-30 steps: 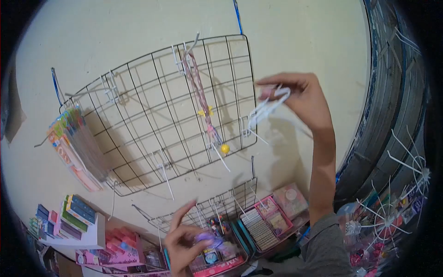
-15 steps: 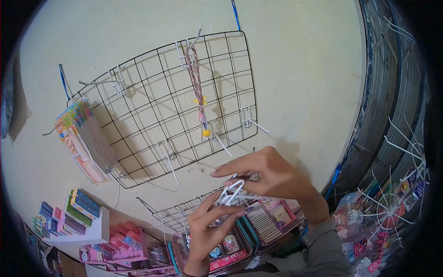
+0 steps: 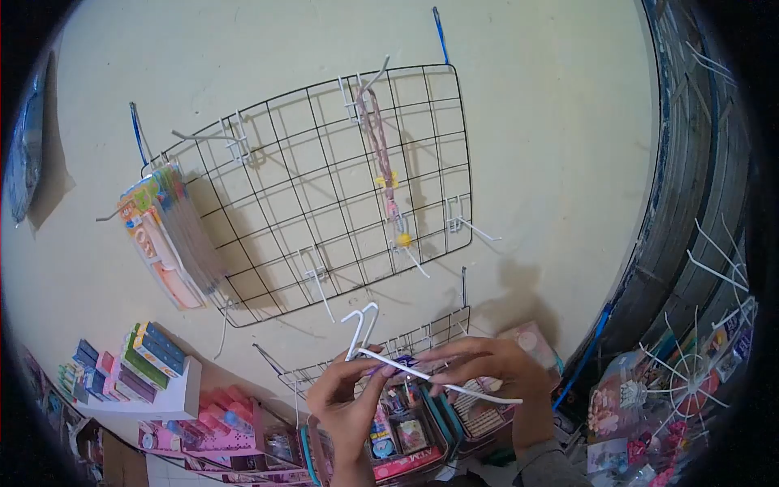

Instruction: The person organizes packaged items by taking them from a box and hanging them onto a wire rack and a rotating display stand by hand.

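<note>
6 o'clock: my left hand [image 3: 347, 402] pinched white hook [image 3: 406, 369] | right hand [image 3: 499, 369] lay alongside, grip unclear | wire grid [image 3: 329, 169] hung at 11.

A creased grey sleeve [image 3: 553, 466] covered part of the right arm [image 3: 532, 420]; the left hand [image 3: 347, 398] and right hand [image 3: 492, 368] were bare.

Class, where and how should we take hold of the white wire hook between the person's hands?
The white wire hook is probably best pinched at its long prong's free tip, from the right, camera side. The slim prong slopes down rightward, its tip uncovered in front of the right hand, while the left hand seems to hold near the bent double end.
</note>
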Tool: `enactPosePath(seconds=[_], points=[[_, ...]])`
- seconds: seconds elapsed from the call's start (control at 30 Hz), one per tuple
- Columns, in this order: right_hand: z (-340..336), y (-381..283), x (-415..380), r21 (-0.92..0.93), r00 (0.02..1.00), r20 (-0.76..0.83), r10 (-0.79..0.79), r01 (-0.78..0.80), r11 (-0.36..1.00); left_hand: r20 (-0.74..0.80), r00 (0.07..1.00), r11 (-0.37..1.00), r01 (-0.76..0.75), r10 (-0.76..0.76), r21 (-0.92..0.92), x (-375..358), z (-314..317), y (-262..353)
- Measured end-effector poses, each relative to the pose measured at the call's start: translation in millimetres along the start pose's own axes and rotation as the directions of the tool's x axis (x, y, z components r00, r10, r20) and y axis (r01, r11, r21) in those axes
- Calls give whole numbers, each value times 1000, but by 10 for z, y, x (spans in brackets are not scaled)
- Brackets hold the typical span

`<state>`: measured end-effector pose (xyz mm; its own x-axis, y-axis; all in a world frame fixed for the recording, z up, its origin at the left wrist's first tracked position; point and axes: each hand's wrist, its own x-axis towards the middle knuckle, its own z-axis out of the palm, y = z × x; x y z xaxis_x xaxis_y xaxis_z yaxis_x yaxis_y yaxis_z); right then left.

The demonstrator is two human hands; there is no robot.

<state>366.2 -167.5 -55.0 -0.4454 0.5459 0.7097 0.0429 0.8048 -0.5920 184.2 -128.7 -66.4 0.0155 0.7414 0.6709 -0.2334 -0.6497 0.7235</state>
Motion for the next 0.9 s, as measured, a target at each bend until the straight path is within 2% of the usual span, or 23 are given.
enactPosePath(seconds=[0.03, 0.07, 0.13, 0.17, 0.2, 0.27, 0.33, 0.37, 0.4, 0.43, 0.47, 0.5, 0.57, 0.63, 0.67, 0.73, 0.8, 0.87, 0.9], points=[[68, -19, 5, -81, 991, -134, -27, 16, 997, -25, 999, 999, 38, -39, -30, -6, 31, -8], [103, -4, -6, -87, 990, -139, -30, 18, 996, -48, 996, 995, 77, -80, -62, -4, 53, -12], [151, 32, -35, -188, 923, -372, -100, 31, 982, -16, 997, 997, 69, -70, -34, 9, 83, -17], [188, 41, -60, -71, 891, -446, -81, 56, 996, 9, 998, 997, 69, -69, -26, 5, 97, -45], [175, 40, -31, -76, 889, -449, -87, 59, 995, 34, 997, 998, 68, -67, -19, 9, 119, -69], [133, 30, 38, -243, 800, -556, -226, 104, 964, 61, 996, 996, 72, -69, -54, 13, 182, -76], [-3, -30, 65, -195, 721, -654, -231, 134, 972, 55, 989, 988, 143, -139, -65, -8, 215, -49], [-111, -62, 96, -202, 659, -707, -257, 160, 966, 92, 995, 999, -38, 35, 28, -1, 186, -91], [-285, -86, 145, -355, 603, -710, -364, 140, 924, 99, 994, 999, -40, 38, 23, 0, 162, -88], [-418, -177, 242, -465, 544, -728, -417, 56, 884, 95, 995, 1000, 19, -18, -9, -2, 141, -67], [-616, -169, 337, -572, 527, -682, -507, 47, 819, 93, 993, 996, 78, -74, -41, -8, 127, -66], [-807, -233, 453, -680, 587, -589, -555, 11, 733, 67, 993, 995, 97, -96, -7, -17, 117, -93], [-1081, -212, 796, -694, 562, -549, -619, 107, 712, 26, 997, 997, 69, -70, 17, -61, 20, -204], [-1360, -126, 1064, -725, 619, -503, -603, 77, 684, -56, 996, 997, 66, -65, 28, -80, -9, -232], [-1482, -79, 1182, -729, 617, -501, -607, 79, 680, -54, 997, 998, 62, -61, 25, -81, -34, -214], [-1693, 13, 1387, -846, 710, -356, -608, 31, 532, -9, 997, 996, 82, -82, 33, -58, -146, -195], [-1854, 84, 1555, -825, 713, -349, -608, 74, 560, 15, 993, 991, 116, -117, 73, -79, -255, -258], [-1940, 85, 1642, -800, 718, -340, -607, 118, 589, -137, 987, 967, 115, -85, 229, -124, -317, -311], [-1960, 63, 1667, -791, 743, -350, -571, 92, 605, -156, 986, 962, 89, -49, 259, -120, -333, -311]])
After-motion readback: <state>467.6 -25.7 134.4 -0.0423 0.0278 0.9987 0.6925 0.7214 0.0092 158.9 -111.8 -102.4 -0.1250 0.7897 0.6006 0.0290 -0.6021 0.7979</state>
